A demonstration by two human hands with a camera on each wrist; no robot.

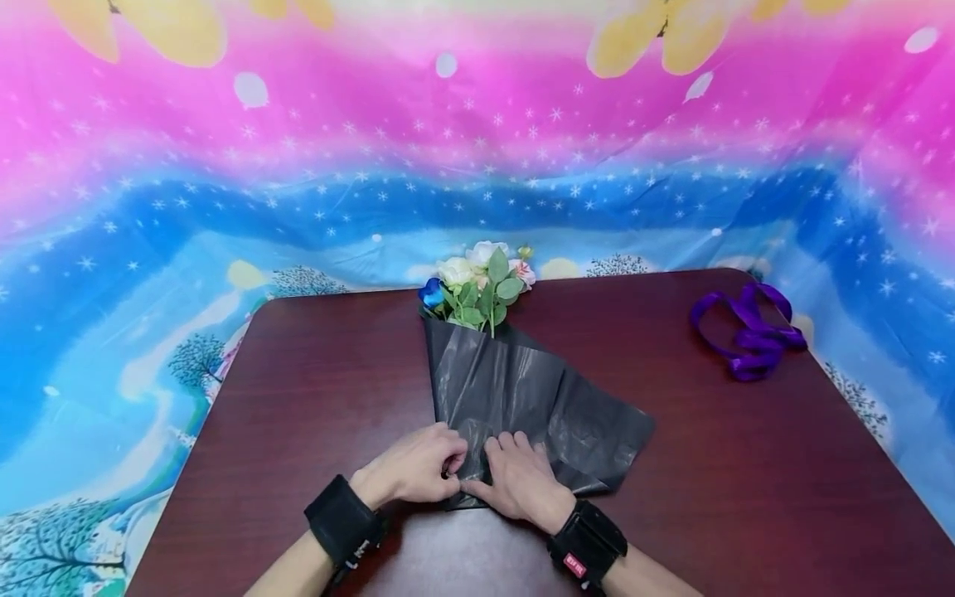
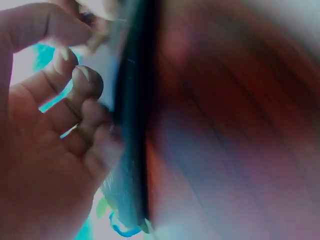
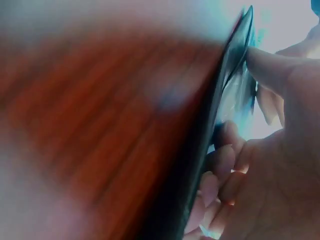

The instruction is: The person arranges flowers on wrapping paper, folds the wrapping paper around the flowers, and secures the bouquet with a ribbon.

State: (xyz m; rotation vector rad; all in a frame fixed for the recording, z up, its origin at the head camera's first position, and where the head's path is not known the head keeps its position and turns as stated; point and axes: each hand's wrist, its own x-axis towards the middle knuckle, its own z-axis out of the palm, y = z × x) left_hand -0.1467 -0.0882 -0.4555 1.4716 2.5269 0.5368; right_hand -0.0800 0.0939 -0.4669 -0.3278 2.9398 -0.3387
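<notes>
A bouquet of artificial-looking flowers, white, pink and blue with green leaves, shows at the top of a black wrapping-paper cone lying on the table. At the cone's lower end, my left hand has bent fingers against the paper, its thumb close to the bottom edge. I cannot tell whether it pinches the paper. Beside it, my right hand presses the paper with spread fingers, its thumb pointing toward the left hand. Both wrist views show fingertips at the dark sheet. The stems are hidden inside the wrap.
A loose bundle of purple ribbon lies at the back right of the dark red-brown table. One wide corner of the paper spreads out to the right. A printed cloth backdrop surrounds the table's back and sides.
</notes>
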